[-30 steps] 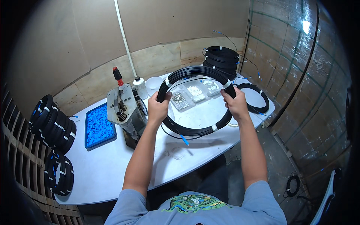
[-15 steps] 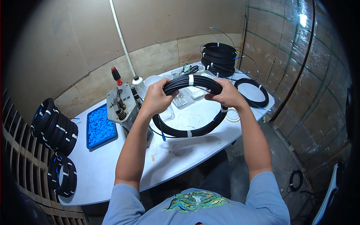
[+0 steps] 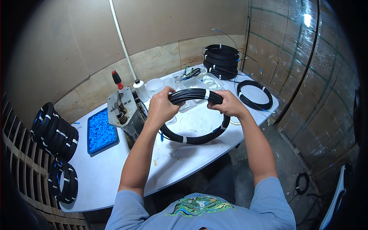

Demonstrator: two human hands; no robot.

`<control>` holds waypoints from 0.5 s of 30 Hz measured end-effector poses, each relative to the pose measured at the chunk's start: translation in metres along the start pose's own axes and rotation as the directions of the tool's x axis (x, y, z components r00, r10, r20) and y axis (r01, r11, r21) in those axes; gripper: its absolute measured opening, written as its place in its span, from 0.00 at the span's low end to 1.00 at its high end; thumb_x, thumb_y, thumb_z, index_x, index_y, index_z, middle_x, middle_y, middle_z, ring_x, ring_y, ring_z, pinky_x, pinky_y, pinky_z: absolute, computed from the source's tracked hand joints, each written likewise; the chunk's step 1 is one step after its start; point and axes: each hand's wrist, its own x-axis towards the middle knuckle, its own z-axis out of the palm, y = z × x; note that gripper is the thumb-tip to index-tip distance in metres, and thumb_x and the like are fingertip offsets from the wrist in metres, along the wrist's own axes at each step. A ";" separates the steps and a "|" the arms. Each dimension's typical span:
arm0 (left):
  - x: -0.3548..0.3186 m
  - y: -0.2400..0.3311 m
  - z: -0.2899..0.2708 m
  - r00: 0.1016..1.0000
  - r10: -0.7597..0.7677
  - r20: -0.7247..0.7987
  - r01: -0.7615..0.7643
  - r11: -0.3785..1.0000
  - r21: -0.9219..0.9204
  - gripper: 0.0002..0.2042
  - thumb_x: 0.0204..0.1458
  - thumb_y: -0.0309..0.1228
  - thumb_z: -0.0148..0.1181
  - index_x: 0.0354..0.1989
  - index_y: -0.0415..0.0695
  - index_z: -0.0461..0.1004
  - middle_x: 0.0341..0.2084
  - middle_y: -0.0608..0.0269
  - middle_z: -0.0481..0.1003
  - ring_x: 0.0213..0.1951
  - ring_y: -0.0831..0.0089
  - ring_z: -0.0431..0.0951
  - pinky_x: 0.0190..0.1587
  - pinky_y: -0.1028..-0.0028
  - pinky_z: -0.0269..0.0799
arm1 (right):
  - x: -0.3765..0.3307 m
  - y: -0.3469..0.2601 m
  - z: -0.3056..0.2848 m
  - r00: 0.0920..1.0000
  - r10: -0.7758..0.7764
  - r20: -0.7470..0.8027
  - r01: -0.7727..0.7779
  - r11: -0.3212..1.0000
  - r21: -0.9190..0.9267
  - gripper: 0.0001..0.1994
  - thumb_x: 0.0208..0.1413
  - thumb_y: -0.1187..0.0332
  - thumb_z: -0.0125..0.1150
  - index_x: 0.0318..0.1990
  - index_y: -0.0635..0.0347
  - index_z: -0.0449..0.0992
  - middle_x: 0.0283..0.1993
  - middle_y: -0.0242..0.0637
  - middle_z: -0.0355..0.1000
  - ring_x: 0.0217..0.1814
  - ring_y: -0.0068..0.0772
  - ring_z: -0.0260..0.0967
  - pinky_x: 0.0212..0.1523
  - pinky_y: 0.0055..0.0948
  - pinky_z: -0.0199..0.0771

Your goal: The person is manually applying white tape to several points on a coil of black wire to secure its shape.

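Between my two hands I hold a coil of black cable [image 3: 197, 139], its far side raised above the white table. White bands of tape bind it at several places. My left hand [image 3: 161, 106] is closed around the coil's upper left part, and my right hand [image 3: 229, 103] grips the upper right, just beside a white band. A cable end with a blue connector [image 3: 161, 137] hangs at the coil's left side. The lower part of the ring is tilted toward me, close over the tabletop; whether it touches, I cannot tell.
A metal press with a red-and-black handle [image 3: 117, 79] stands left of the coil, beside a tray of small blue pieces [image 3: 102, 131]. Stacked black coils [image 3: 221, 62] stand at the back right, a single coil [image 3: 255, 95] before them. More coils [image 3: 55, 131] line the table's left edge.
The coil has turned in my hands: its top band has shifted right and the lower band left. Both hands have lowered slightly, and the blue connector has moved left and up.
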 end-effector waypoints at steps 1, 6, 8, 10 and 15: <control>0.000 -0.004 0.001 0.991 -0.124 0.046 0.124 0.992 -0.003 0.19 0.38 0.33 0.73 0.39 0.39 0.76 0.28 0.48 0.80 0.33 0.53 0.81 0.39 0.62 0.75 | -0.002 0.003 0.000 0.999 -0.008 -0.038 0.009 1.000 0.016 0.11 0.47 0.67 0.73 0.31 0.62 0.76 0.21 0.24 0.67 0.20 0.16 0.62 0.22 0.21 0.64; 0.000 -0.017 0.007 0.999 -0.030 0.043 0.031 0.999 -0.030 0.17 0.43 0.33 0.72 0.33 0.37 0.72 0.26 0.47 0.78 0.30 0.52 0.80 0.36 0.64 0.73 | 0.000 0.004 0.003 0.990 -0.095 -0.100 0.090 0.995 -0.051 0.12 0.48 0.67 0.73 0.34 0.62 0.76 0.23 0.25 0.68 0.22 0.17 0.62 0.24 0.22 0.64; 0.002 -0.012 0.007 0.998 -0.019 0.059 0.025 0.996 -0.087 0.17 0.43 0.33 0.72 0.32 0.37 0.71 0.25 0.47 0.78 0.29 0.52 0.79 0.34 0.64 0.72 | 0.002 -0.003 0.005 0.975 -0.168 -0.143 0.141 0.973 -0.183 0.12 0.48 0.68 0.72 0.35 0.62 0.75 0.25 0.27 0.69 0.25 0.19 0.64 0.28 0.24 0.65; 0.007 -0.002 0.001 0.990 0.011 0.137 -0.013 1.000 0.012 0.17 0.43 0.33 0.73 0.34 0.37 0.71 0.24 0.48 0.77 0.27 0.54 0.78 0.34 0.64 0.72 | 0.005 -0.017 0.010 0.964 -0.204 -0.169 0.166 0.963 -0.213 0.12 0.48 0.68 0.72 0.35 0.62 0.76 0.26 0.29 0.71 0.27 0.22 0.65 0.30 0.26 0.66; 0.031 0.010 -0.027 0.966 0.131 0.223 -0.126 0.991 -0.038 0.26 0.41 0.42 0.74 0.44 0.38 0.74 0.29 0.46 0.80 0.34 0.55 0.82 0.39 0.65 0.76 | 0.010 -0.001 0.005 0.943 -0.239 -0.230 0.224 0.970 -0.090 0.10 0.49 0.70 0.70 0.36 0.62 0.76 0.29 0.32 0.74 0.31 0.24 0.68 0.35 0.27 0.69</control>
